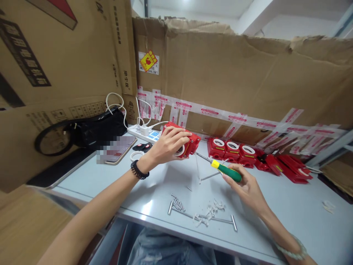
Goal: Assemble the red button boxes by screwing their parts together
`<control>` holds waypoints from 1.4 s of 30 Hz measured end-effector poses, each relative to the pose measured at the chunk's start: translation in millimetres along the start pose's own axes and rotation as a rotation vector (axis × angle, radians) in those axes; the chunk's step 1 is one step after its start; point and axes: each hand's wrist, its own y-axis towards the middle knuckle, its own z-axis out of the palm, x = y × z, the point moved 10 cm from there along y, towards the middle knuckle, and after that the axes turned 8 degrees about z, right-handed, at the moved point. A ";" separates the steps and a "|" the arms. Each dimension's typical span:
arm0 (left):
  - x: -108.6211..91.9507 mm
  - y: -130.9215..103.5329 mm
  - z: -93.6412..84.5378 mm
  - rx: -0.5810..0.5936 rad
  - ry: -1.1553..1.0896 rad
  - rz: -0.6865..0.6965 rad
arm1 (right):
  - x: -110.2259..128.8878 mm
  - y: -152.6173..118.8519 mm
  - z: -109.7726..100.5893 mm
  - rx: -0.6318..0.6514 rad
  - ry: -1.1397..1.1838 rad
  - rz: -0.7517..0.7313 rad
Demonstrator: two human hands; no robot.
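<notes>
Holds a red box (193, 141) in the left hand (169, 144), just above the table (154, 195), with fingers laid across the top and bent over the edge, slightly parted, and thumb hidden from view. Shows part of a white ring in the box's front, beneath the palm. Grips a screwdriver (226, 170) in the right hand (246, 186), thumb and fingers closed around the green end of the handle. Points the shaft up and left toward the box's right side, with tip close to the lower corner; cannot tell contact from a narrow gap. Has a thin whitish strand (198, 167) running down from near that corner to the table, beside a metal rod (210, 176) lying under the screwdriver. Has, nearer the front edge, a small pile of screws (178, 204), a single loose screw (189, 188) behind it, and two T-handled tools (234, 222) lying with shafts toward each other, among white shavings (212, 210). Has three red housings (232, 151) with white rings in a row at the back, well apart from the left hand, and more red parts (296, 170) to the right of them. Has on the left a phone (122, 150), a black bag (102, 127), a loose white ring (131, 157) and a power strip (154, 136) with white cables, all before taped cardboard (234, 81). Wears a black bracelet (138, 170) at the left wrist and a pale beaded one at the right.
</notes>
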 end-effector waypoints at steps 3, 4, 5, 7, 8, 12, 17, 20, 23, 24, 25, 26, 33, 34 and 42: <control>-0.7 0.7 -1.2 -0.003 0.017 0.006 | 0.7 -0.9 1.6 0.010 -0.015 -0.001; -1.0 0.7 -1.2 -0.002 0.023 0.008 | 0.9 -1.4 2.5 0.017 -0.021 0.004; -1.3 0.7 -0.8 0.000 0.027 0.010 | 0.8 -2.0 4.0 0.028 -0.032 0.017; -1.4 0.2 0.5 0.006 0.032 0.010 | 0.5 -3.3 8.0 0.059 -0.058 0.050; -1.6 -0.1 1.0 0.006 0.033 0.011 | 0.9 -3.9 10.5 0.079 -0.069 0.063; -2.6 -0.6 1.7 -0.003 0.032 0.017 | 3.3 -5.0 22.2 0.164 -0.035 0.085; -4.0 0.1 4.1 0.009 0.011 0.023 | -13.1 -9.5 45.4 0.359 0.211 0.281; -0.6 -0.8 5.7 0.010 -0.020 -0.004 | -19.4 -14.3 49.0 0.386 0.351 0.401; 3.3 -2.0 8.2 0.022 -0.046 -0.036 | -14.1 -14.7 40.5 0.333 0.373 0.383; 3.8 -2.2 9.0 0.027 -0.051 -0.041 | -11.6 -14.2 36.7 0.311 0.350 0.362; 4.3 -2.3 9.2 0.028 -0.055 -0.045 | -9.2 -13.7 33.6 0.294 0.317 0.341; 4.4 -2.2 8.9 0.024 -0.057 -0.048 | -7.1 -13.1 30.8 0.278 0.287 0.322; 5.8 -1.1 4.6 0.002 -0.049 -0.057 | -4.1 -7.5 13.2 0.083 0.194 0.217; 5.6 -0.9 4.0 -0.001 -0.043 -0.055 | -4.3 -7.4 10.2 0.044 0.168 0.197; 0.2 -1.0 7.7 0.018 -0.028 -0.020 | 0.2 -11.8 11.6 0.009 0.024 0.167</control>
